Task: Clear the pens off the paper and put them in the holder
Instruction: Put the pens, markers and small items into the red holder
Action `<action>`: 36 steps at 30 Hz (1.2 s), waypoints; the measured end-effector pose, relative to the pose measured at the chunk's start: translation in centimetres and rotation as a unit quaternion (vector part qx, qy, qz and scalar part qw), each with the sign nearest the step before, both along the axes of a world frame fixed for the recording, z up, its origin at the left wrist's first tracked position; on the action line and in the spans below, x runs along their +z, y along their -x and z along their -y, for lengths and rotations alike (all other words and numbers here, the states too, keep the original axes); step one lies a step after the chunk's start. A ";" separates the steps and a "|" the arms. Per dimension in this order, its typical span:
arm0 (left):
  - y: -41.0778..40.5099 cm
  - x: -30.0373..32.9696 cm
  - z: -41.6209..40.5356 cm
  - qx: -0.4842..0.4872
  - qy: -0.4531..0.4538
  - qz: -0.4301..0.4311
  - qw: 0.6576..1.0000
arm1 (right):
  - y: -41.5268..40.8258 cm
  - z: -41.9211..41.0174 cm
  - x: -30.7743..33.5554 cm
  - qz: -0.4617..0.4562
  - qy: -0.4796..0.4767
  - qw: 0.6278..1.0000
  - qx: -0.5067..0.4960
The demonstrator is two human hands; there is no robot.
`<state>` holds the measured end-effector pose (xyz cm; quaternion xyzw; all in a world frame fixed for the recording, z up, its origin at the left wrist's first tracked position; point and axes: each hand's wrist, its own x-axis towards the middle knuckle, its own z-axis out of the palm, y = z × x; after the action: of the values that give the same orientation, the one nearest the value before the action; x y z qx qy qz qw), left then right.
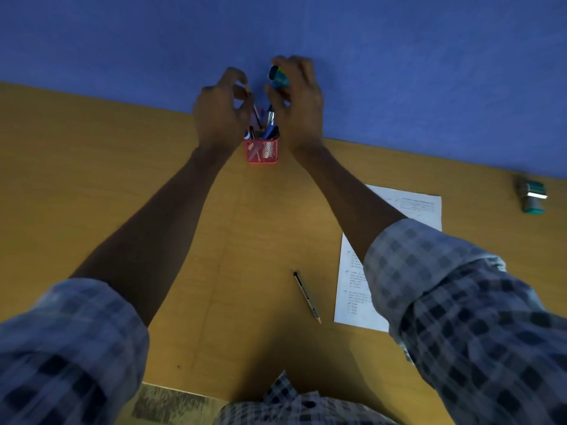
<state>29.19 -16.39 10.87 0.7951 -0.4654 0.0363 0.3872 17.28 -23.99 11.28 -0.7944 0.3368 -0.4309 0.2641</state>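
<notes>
A red mesh holder (261,151) stands at the far edge of the wooden desk, against the blue wall, with several pens sticking out of it. My left hand (219,113) is just above its left side, fingers pinched on a thin pen (256,113) whose lower end is in the holder. My right hand (296,99) is above the right side, shut on a thick teal marker with a dark cap (278,76). A printed sheet of paper (395,216) lies to the right, partly under my right forearm. A black pencil (306,297) lies on the desk left of the paper.
The desk (92,179) is yellow-brown wood. A green and grey stamp-like object (533,196) sits at the far right by the wall. The desk's near edge and my checked shirt are at the bottom.
</notes>
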 end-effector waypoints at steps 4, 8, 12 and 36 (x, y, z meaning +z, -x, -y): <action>-0.4 -1.5 -0.1 0.012 -0.053 0.018 0.998 | -0.7 -0.2 -1.7 -0.069 -0.009 0.997 0.024; -0.9 -2.6 -0.3 0.006 -0.136 0.032 0.990 | -1.6 0.6 -2.6 -0.223 -0.004 0.975 0.003; -0.7 -2.6 -0.1 -0.003 -0.168 0.026 0.985 | -2.1 1.0 -3.4 -0.263 -0.055 0.963 0.022; 1.3 -2.3 -4.0 0.023 -0.010 -0.038 0.999 | 5.2 -2.1 -3.3 -0.168 -0.119 0.977 0.056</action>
<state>27.88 -12.37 8.56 0.8101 -0.4324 0.0108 0.3959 12.06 -21.90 7.99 -0.8356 0.3806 -0.2328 0.3204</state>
